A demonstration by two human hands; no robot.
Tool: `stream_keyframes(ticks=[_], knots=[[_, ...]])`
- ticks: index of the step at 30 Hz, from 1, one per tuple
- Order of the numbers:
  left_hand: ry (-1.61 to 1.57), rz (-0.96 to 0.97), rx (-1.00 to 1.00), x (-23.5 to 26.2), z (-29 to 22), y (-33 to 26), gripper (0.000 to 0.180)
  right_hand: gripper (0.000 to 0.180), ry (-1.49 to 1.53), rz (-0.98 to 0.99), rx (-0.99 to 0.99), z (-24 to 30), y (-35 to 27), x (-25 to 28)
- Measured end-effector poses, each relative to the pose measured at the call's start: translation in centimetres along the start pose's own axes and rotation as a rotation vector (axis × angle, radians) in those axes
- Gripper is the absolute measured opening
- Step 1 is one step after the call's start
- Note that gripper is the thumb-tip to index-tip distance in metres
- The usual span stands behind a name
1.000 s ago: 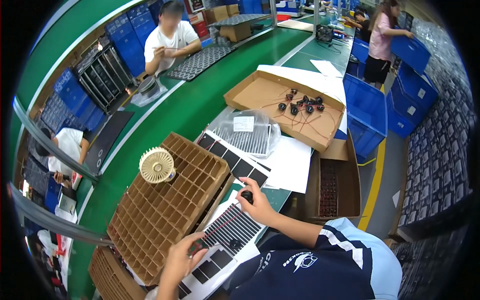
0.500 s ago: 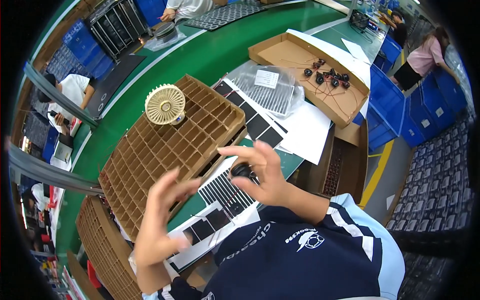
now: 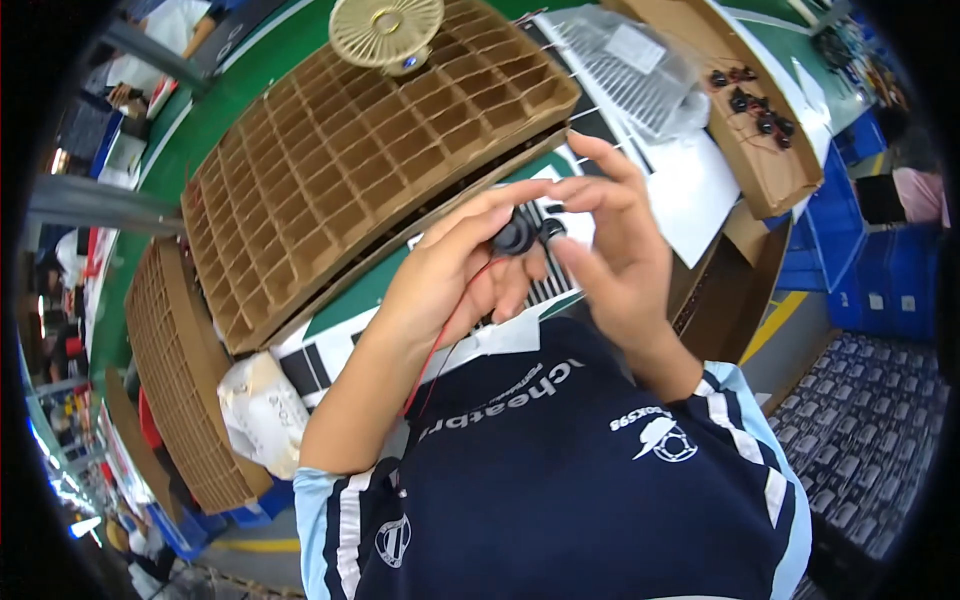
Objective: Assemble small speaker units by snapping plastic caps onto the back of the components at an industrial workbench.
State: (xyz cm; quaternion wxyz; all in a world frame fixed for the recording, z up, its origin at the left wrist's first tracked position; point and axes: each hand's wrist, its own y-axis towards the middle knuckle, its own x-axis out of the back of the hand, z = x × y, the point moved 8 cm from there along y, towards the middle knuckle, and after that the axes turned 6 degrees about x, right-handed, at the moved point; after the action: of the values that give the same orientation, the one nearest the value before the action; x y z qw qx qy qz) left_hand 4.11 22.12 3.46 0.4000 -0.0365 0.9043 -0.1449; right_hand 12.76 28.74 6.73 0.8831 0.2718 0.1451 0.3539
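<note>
In front of my chest my left hand [image 3: 430, 270] is closed on a round black part [image 3: 514, 237] with thin red and black wires [image 3: 447, 325], which trail down past the wrist. Just beside it, my right hand [image 3: 630, 250] pinches a small black piece [image 3: 551, 231] between thumb and fingers. The two parts nearly meet; whether they are joined I cannot tell. Beneath my hands lies a sheet with black stripes [image 3: 548, 288] on the green table. Beyond my left hand is a cardboard divider tray [image 3: 330, 180] with many square cells.
A cream fan [image 3: 386, 20] stands on the tray's far side. Bagged striped sheets [image 3: 640, 85] lie to the right, beside a cardboard box [image 3: 745, 150] of black wired parts [image 3: 765, 122]. Another divider tray [image 3: 180, 370] and a white bag [image 3: 262, 412] are at left.
The view has tipped downward. My left hand came in from the left and took hold of the round black part, earlier at my right hand's fingertips. Both hands are now together.
</note>
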Motion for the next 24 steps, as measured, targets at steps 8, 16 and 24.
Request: stream_keyframes(ticks=[8,16,24], knots=[[-0.072,-0.086,-0.076,1.7,1.3,-1.1,0.039,0.007,0.258,0.057,-0.401,-3.6,-1.9,-1.9],[-0.017,-0.146,-0.103,2.8,2.2,-2.1,0.031,0.010,0.067,0.161,-0.331,-3.7,-2.2,-3.1],[-0.065,-0.175,-0.128,3.3,2.4,-2.1,0.031,0.009,0.074,0.167,-0.348,-4.1,-2.3,-3.4]])
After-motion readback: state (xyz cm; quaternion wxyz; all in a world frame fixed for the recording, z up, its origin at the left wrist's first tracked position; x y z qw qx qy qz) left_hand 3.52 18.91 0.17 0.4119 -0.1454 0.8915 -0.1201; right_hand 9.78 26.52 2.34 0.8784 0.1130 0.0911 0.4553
